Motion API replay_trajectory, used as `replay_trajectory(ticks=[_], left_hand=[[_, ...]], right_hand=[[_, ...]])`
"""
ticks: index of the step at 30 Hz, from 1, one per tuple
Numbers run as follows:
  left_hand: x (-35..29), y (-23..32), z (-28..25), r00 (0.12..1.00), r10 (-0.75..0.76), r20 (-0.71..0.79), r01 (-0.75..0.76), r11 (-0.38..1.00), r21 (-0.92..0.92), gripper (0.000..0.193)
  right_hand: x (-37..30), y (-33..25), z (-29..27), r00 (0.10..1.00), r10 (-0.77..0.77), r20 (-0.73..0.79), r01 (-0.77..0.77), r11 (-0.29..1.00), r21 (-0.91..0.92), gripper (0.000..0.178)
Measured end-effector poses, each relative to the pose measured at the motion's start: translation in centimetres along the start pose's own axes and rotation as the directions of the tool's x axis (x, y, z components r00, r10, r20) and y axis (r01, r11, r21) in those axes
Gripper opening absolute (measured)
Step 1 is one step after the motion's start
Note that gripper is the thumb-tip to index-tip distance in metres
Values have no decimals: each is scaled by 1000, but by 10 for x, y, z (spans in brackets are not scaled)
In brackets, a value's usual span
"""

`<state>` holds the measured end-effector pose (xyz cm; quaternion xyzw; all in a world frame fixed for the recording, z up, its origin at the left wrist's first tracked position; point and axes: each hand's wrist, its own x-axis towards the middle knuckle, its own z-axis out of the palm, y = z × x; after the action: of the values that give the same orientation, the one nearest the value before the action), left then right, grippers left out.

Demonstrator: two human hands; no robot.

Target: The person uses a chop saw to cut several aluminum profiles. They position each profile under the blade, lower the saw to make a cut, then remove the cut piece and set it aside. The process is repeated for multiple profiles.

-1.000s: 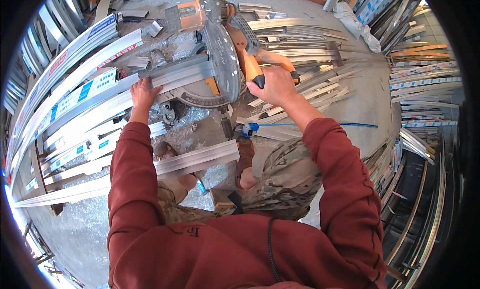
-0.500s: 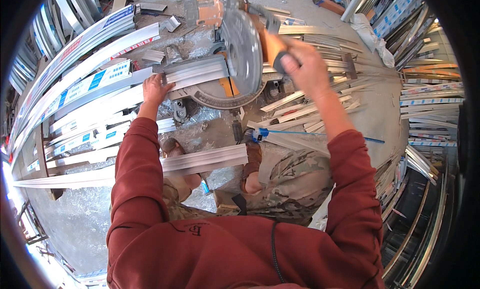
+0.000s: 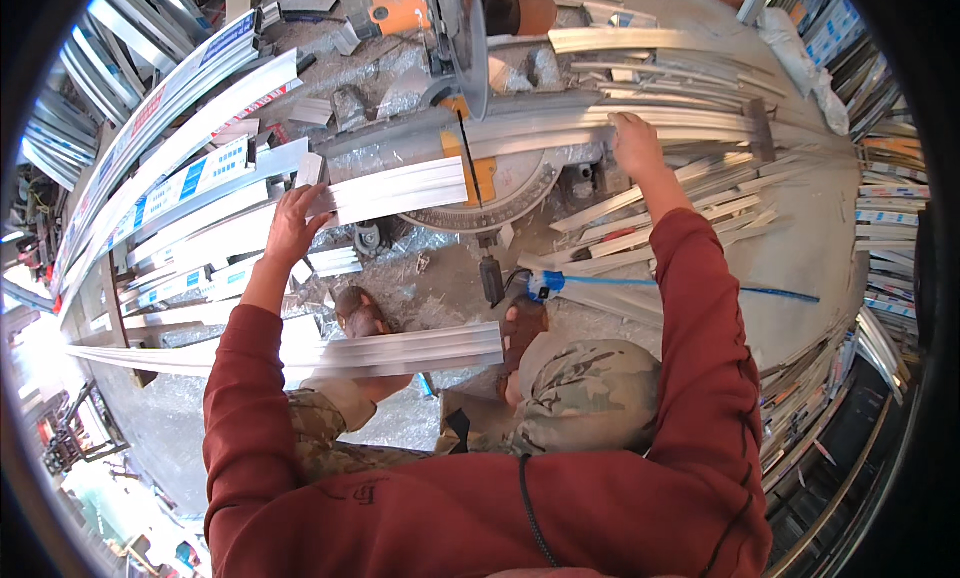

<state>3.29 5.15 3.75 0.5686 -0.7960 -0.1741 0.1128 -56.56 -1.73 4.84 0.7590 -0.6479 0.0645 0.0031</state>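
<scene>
Person crouches over a chop saw (image 3: 470, 88) on the floor, blade up and clear of the table. Left hand (image 3: 295, 223) is curled around the near end of a short bundle of silver strips (image 3: 395, 190), gripping it; the bundle lies w/ its right end just beside the slot in the round saw table, a bit in front of the fence, not against it. Right hand (image 3: 635, 143) is off the saw handle and rests on the long strips (image 3: 600, 128) to the right of the blade, fingers pressed down on them or closing round them; can't tell which, since the back of the hand hides the grip. Judgement on progress: the short bundle looks like a piece already cut off, its end square at the blade line, so a cut seems done and the piece is being drawn away to the left, while the remaining stock on the right is yet to be shifted. Plenty of work appears left: more long strips fan out across the floor at right, and wrapped lengths (image 3: 180, 183) w/ blue-and-white labels lie stacked at left. Another cut bundle (image 3: 400, 348) sits across the person's knees, near the camouflage trousers (image 3: 585, 378). A blue-handled tool (image 3: 545, 281) lies on the floor below the saw.
</scene>
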Motion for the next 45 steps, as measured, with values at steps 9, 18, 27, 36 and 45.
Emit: replay_trajectory(ticks=[9, 18, 27, 36, 45], left_hand=[[-16, 11, -3, 999, -27, 34, 27, 1000, 6, 53], [-11, 58, 9, 998, 54, -14, -54, 999, 0, 51], [-10, 138, 34, 992, 121, -28, -123, 991, -53, 56], [-7, 168, 35, 981, 186, 47, -184, 982, -51, 56], [-6, 185, 39, 983, 166, -75, -176, 973, -151, 48]], right_hand=[[-68, -3, -17, 916, -374, 142, 366, 927, 82, 13], [-249, -3, -48, 944, 46, 328, -73, 995, 69, 17], [-258, -89, -15, 887, 189, 420, -436, 641, 631, 44], [-193, -121, -12, 851, 131, 509, -382, -512, 769, 44], [-197, -13, -8, 689, 510, 515, -246, -503, 828, 17]])
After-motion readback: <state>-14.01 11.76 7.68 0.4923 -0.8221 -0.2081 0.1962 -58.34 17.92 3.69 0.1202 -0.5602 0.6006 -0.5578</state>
